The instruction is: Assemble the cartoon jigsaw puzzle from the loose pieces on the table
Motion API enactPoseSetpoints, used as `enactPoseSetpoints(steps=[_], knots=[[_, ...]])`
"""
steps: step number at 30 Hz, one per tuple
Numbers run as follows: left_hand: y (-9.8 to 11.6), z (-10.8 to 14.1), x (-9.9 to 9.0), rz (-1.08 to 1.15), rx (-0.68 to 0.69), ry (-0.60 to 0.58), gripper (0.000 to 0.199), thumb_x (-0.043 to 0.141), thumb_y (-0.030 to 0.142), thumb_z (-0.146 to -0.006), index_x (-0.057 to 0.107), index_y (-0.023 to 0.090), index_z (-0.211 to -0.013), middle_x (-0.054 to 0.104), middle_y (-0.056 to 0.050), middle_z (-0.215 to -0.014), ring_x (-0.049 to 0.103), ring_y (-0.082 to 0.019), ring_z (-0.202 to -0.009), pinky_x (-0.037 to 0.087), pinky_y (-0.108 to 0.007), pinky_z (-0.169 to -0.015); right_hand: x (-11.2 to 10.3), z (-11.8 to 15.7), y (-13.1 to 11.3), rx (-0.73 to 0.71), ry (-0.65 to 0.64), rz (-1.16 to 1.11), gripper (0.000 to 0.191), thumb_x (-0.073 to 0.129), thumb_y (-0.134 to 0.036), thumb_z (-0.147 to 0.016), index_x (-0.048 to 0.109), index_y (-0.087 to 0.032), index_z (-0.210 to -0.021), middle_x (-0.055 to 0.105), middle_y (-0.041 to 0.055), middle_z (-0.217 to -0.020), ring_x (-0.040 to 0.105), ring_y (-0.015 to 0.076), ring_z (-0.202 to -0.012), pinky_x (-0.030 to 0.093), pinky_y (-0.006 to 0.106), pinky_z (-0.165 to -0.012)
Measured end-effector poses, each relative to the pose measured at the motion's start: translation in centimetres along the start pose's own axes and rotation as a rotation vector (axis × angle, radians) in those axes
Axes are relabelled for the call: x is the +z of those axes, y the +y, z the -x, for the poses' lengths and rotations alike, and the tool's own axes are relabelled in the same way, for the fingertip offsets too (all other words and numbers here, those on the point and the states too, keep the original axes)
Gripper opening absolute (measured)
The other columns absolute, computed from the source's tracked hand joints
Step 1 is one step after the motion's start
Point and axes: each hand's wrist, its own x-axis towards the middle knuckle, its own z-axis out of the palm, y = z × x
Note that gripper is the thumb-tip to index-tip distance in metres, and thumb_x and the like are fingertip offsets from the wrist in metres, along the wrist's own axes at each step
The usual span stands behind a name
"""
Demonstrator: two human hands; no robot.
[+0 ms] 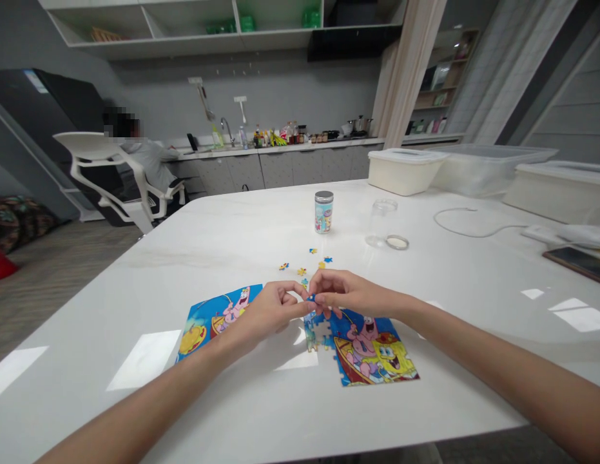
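Pinching a blue piece (pixel 310 298) in a narrow two-handed grip, left hand (pixel 279 308) and right hand (pixel 347 291) meeting at the puzzle's (pixel 377 357) far left corner. It's just lying on the desk (pixel 222 412), so pressing too hard could pop that gappy side apart.

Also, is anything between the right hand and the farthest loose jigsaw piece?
Only a yellow piece, with a blue piece beside it, lies between the right hand and the farthest loose jigsaw piece; the printed jar stands beyond.
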Motion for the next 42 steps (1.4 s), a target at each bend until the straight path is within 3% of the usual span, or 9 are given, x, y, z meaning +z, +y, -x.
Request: enactPoseSetpoints(steps=[6, 9, 14, 17, 20, 28, 32, 38, 42], knots=[[-0.3, -0.4, -0.1, -0.006, 0.004, -0.008, 0.039, 0.066, 0.056, -0.070, 0.057, 0.018, -0.074, 0.028, 0.013, -0.040, 0.016, -0.005, -0.037, 0.012, -0.022, -0.039, -0.1, -0.2, 0.4, -0.016, 0.032, -0.046, 0.015, 0.054, -0.033, -0.089, 0.050, -0.019, -0.093, 0.062, 0.0004, -0.076, 0.057, 0.0089, -0.064, 0.043, 0.020, -0.050], [-0.5, -0.5, -0.3, -0.120, 0.078, 0.063, 0.038, 0.056, 0.057, -0.078, 0.058, 0.019, -0.081, 0.027, 0.012, -0.042, 0.017, -0.006, -0.038, 0.014, -0.021, -0.040, -0.1, -0.6, 0.7, -0.029, 0.072, -0.041, 0.016, 0.056, -0.033, -0.088, 0.049, -0.019, -0.091, 0.063, 0.0011, -0.078, 0.058, 0.0094, -0.065, 0.043, 0.020, -0.050], [-1.7, -0.7, -1.1, -0.835, 0.457, 0.306, 0.024, 0.046, 0.038, -0.087, 0.064, 0.022, -0.089, 0.029, 0.009, -0.044, 0.029, -0.008, -0.041, 0.025, -0.021, -0.050, -0.1, -1.4, 1.3, -0.070, 0.112, 0.011, 0.018, 0.063, -0.032, -0.081, 0.053, -0.018, -0.087, 0.061, 0.0011, -0.079, 0.059, 0.0103, -0.065, 0.043, 0.019, -0.046], [-2.2, -1.0, -1.5, -1.162, 0.524, 0.298, 0.029, 0.037, 0.032, -0.092, 0.063, 0.021, -0.099, 0.046, 0.003, -0.048, 0.046, -0.012, -0.047, 0.030, -0.022, -0.051, -0.5, -1.7, 1.8, -0.094, 0.138, 0.033, 0.024, 0.068, -0.035, -0.075, 0.053, -0.018, -0.083, 0.059, -0.0006, -0.073, 0.060, 0.0118, -0.064, 0.043, 0.019, -0.045], [-1.6, -1.6, -1.7, -1.407, 0.555, 0.245, 0.032, 0.031, 0.030, -0.094, 0.061, 0.018, -0.097, 0.059, -0.004, -0.057, 0.057, -0.016, -0.053, 0.033, -0.023, -0.049, -1.1, -2.0, 2.3, -0.135, 0.180, 0.057, 0.028, 0.070, -0.040, -0.074, 0.056, -0.017, -0.082, 0.060, 0.0007, -0.074, 0.061, 0.0125, -0.065, 0.044, 0.019, -0.044], [1.2, -4.8, -1.0, -1.577, 0.581, 0.268, 0.020, 0.040, 0.025, -0.092, 0.058, 0.017, -0.093, 0.066, -0.007, -0.063, 0.064, -0.021, -0.056, 0.038, -0.025, -0.050, -3.5, -3.2, 3.8, -0.162, 0.363, 0.055, 0.036, 0.072, -0.046, -0.068, 0.052, -0.018, -0.079, 0.063, 0.0023, -0.074, 0.062, 0.0139, -0.061, 0.040, 0.020, -0.040], [0.5, -5.8, -0.7, -1.608, 0.568, 0.331, 0.026, 0.034, 0.026, -0.095, 0.058, 0.015, -0.100, 0.068, -0.010, -0.067, 0.066, -0.022, -0.059, 0.039, -0.025, -0.050, -4.2, -3.3, 4.1, -0.151, 0.409, 0.050, 0.034, 0.068, -0.047, -0.070, 0.054, -0.018, -0.080, 0.065, 0.0040, -0.076, 0.063, 0.0143, -0.063, 0.039, 0.019, -0.040], [-0.8, -5.4, -0.6, -1.629, 0.564, 0.380, 0.031, 0.037, 0.031, -0.096, 0.053, 0.014, -0.117, 0.071, -0.009, -0.069, 0.068, -0.023, -0.062, 0.042, -0.025, -0.051, -4.1, -3.1, 4.2, -0.105, 0.412, 0.025, 0.036, 0.062, -0.052, -0.074, 0.054, -0.017, -0.082, 0.068, 0.0054, -0.078, 0.062, 0.0135, -0.061, 0.039, 0.020, -0.042], [-0.8, -5.2, -0.3, -1.636, 0.575, 0.396, 0.027, 0.041, 0.031, -0.095, 0.055, 0.014, -0.110, 0.070, -0.007, -0.069, 0.068, -0.020, -0.061, 0.043, -0.024, -0.052, -3.9, -2.8, 4.0, -0.090, 0.407, 0.018, 0.038, 0.062, -0.054, -0.072, 0.054, -0.017, -0.080, 0.068, 0.0036, -0.073, 0.062, 0.0132, -0.059, 0.040, 0.020, -0.043]])
